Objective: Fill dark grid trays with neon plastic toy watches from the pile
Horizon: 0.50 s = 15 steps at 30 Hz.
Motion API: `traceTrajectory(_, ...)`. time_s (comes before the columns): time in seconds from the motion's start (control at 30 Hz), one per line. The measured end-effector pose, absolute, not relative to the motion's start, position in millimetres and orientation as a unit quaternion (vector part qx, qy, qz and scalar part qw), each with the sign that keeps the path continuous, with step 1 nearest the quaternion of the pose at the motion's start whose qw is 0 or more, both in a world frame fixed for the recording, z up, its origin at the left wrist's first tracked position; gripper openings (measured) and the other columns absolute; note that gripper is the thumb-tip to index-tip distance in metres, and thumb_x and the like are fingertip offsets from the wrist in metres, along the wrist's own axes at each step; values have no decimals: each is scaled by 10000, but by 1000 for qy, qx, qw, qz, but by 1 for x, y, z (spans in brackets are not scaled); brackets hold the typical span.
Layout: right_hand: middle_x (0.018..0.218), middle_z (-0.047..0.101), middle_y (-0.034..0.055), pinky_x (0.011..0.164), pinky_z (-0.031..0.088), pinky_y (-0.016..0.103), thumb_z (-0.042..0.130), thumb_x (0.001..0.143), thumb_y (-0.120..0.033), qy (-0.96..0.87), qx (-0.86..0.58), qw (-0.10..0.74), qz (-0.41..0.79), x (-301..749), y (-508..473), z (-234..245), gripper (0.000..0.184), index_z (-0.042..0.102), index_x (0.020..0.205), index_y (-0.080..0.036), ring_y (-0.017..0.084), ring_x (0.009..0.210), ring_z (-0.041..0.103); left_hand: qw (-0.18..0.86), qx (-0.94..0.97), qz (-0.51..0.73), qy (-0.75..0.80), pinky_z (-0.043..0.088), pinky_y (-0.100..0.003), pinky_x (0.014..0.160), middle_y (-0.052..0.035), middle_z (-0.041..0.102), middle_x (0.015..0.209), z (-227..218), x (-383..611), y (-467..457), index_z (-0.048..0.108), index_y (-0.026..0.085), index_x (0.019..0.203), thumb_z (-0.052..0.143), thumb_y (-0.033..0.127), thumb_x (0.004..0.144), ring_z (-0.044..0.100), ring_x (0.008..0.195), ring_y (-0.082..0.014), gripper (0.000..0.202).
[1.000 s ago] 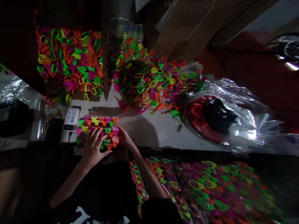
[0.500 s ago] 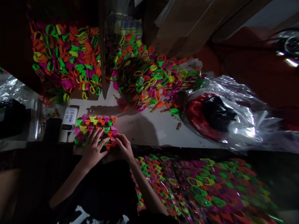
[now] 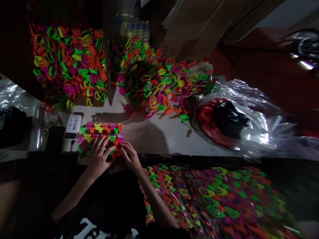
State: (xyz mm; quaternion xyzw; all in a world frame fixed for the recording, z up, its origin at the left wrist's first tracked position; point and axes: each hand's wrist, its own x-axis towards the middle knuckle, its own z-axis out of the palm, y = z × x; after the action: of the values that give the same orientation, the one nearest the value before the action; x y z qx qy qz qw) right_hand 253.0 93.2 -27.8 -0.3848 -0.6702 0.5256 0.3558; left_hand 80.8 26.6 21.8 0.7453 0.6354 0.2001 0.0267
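Observation:
Brightly coloured toy watches [image 3: 105,127] lie packed in rows on the white table, in pink, yellow, orange and green. My left hand [image 3: 100,157] rests over the lower part of these rows, fingers spread across them and thumb pointing right. At their right edge, my right hand [image 3: 130,157] touches the orange watches with outstretched fingertips, its thumb apart from the index finger. Between the two hands, orange watches [image 3: 117,143] show. The watches under my left palm are hidden.
A power bank [image 3: 73,125] with a cable lies left of the rows. Behind are a cardboard box of toy watches [image 3: 68,64] and a loose heap [image 3: 156,80]. A red basin [image 3: 205,116] in clear plastic stands right. Bagged watches [image 3: 225,198] lie below the table edge.
My right thumb and fingers have shifted slightly at the right edge of the rows. My left hand stays nearly in place. The whole view has moved a little.

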Motion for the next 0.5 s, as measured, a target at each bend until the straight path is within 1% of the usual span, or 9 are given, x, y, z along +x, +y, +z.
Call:
traceTrajectory(0.1, 1190, 593, 103, 925, 508, 343, 506, 921, -454, -649, -387, 363, 546, 251, 87, -35, 349, 586, 1170, -223, 217, 1064, 595, 30, 745, 198, 637, 287, -575, 1155, -117, 451, 1473, 22, 82, 26, 603, 265, 1256, 722, 337, 783, 377, 1386, -330, 493)
traceTrajectory(0.17, 1175, 615, 96, 911, 519, 338, 466, 934, -462, -613, -399, 373, 571, 251, 84, -41, 373, 541, 1216, -230, 214, 1035, 613, 36, 747, 197, 633, 291, -564, 1159, -113, 439, 1480, 25, 82, 24, 579, 272, 1279, 717, 342, 792, 360, 1399, -320, 510)
traceTrajectory(0.27, 1148, 636, 98, 883, 535, 351, 398, 955, -412, -585, -412, 379, 588, 255, 83, -55, 351, 523, 1226, -226, 220, 1009, 632, 44, 748, 213, 627, 314, -528, 1162, -101, 450, 1463, 33, 78, 19, 542, 266, 1298, 658, 394, 844, 337, 1417, -287, 487)
traceTrajectory(0.33, 1181, 618, 115, 907, 528, 383, 439, 924, -348, -624, -413, 370, 551, 261, 84, -65, 343, 539, 1222, -210, 232, 1035, 625, 35, 738, 231, 633, 317, -514, 1165, -99, 465, 1445, 39, 71, 15, 533, 249, 1286, 608, 407, 879, 315, 1429, -274, 443)
traceTrajectory(0.4, 1242, 590, 126, 976, 494, 429, 497, 871, -285, -689, -406, 351, 486, 267, 87, -76, 383, 555, 1241, -204, 249, 1119, 591, 17, 718, 241, 653, 298, -524, 1173, -106, 468, 1438, 43, 61, 9, 519, 239, 1285, 588, 406, 893, 295, 1437, -279, 432)
traceTrajectory(0.43, 1275, 576, 127, 1012, 470, 451, 515, 850, -262, -721, -398, 341, 453, 270, 88, -81, 414, 558, 1258, -207, 258, 1170, 564, 9, 706, 243, 665, 287, -537, 1175, -113, 463, 1441, 44, 55, 6, 504, 236, 1297, 593, 416, 888, 289, 1440, -288, 456)
traceTrajectory(0.5, 1339, 548, 122, 1058, 434, 485, 542, 824, -235, -774, -375, 322, 396, 274, 92, -90, 462, 563, 1286, -224, 276, 1263, 498, 8, 679, 243, 692, 290, -555, 1168, -136, 430, 1462, 42, 45, -1, 442, 234, 1353, 620, 457, 860, 283, 1441, -311, 569)
